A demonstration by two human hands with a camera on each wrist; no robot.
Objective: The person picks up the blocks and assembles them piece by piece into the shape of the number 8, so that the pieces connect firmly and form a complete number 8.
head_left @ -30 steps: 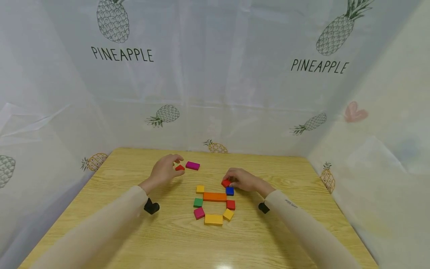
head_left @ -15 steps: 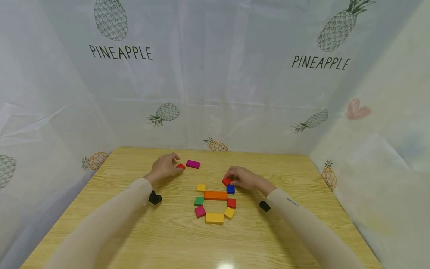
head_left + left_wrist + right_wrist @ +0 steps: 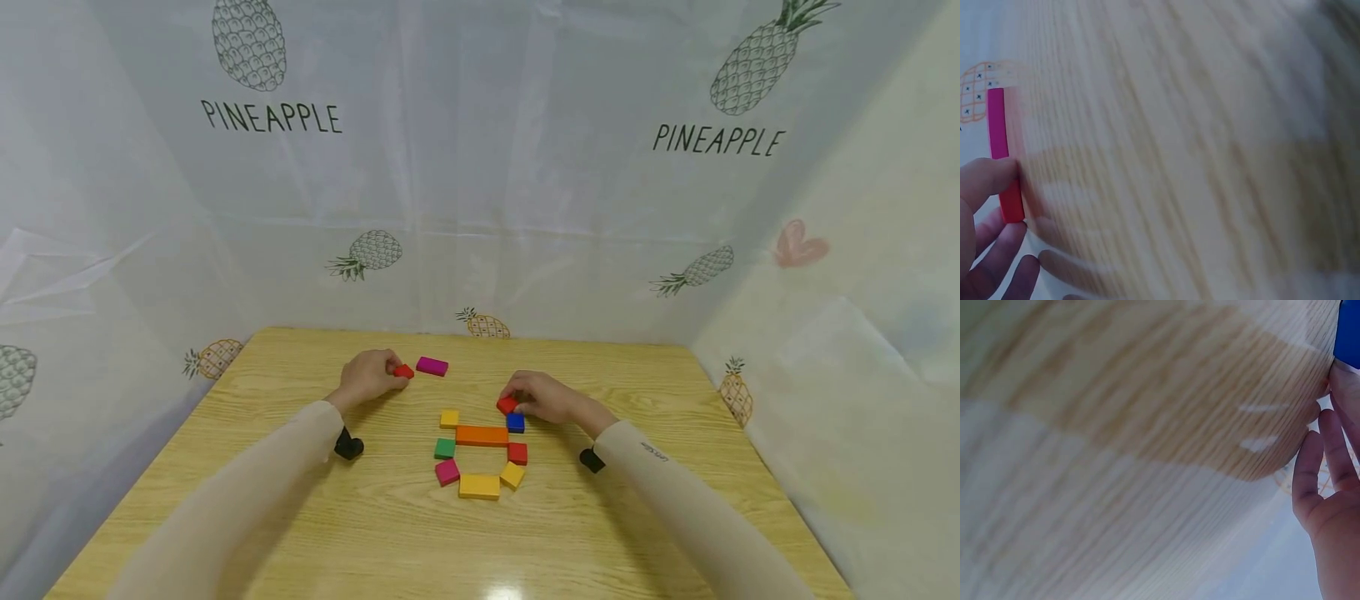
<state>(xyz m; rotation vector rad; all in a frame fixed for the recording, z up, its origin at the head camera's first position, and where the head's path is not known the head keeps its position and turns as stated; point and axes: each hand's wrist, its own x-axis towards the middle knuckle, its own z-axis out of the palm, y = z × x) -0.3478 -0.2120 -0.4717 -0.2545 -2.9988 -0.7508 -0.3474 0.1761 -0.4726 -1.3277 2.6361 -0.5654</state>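
Observation:
At the back left of the table, my left hand (image 3: pixel 369 377) pinches a small red block (image 3: pixel 403 371) between thumb and fingers; the left wrist view shows the thumb on one side of this red block (image 3: pixel 1012 203). A magenta block (image 3: pixel 432 366) lies just beyond it. My right hand (image 3: pixel 546 396) holds another red block (image 3: pixel 507 405) by its fingertips, right at the far edge of a blue block (image 3: pixel 515 423). In the right wrist view the blue block (image 3: pixel 1349 334) shows at the upper right corner, while the red one is hidden by the fingers.
Between the arms, several blocks form a ring on the wooden table (image 3: pixel 360 533): yellow (image 3: pixel 449 418), orange (image 3: pixel 482 436), green (image 3: pixel 445 448), red (image 3: pixel 517 453), magenta (image 3: pixel 447 472), small yellow (image 3: pixel 512 476) and long yellow (image 3: pixel 479 487) ones. A pineapple-printed sheet (image 3: pixel 480 167) hangs behind.
The left hand's fingers have closed from a spread pose onto the red block at the back left. The right hand stays with its red block beside the blue one.

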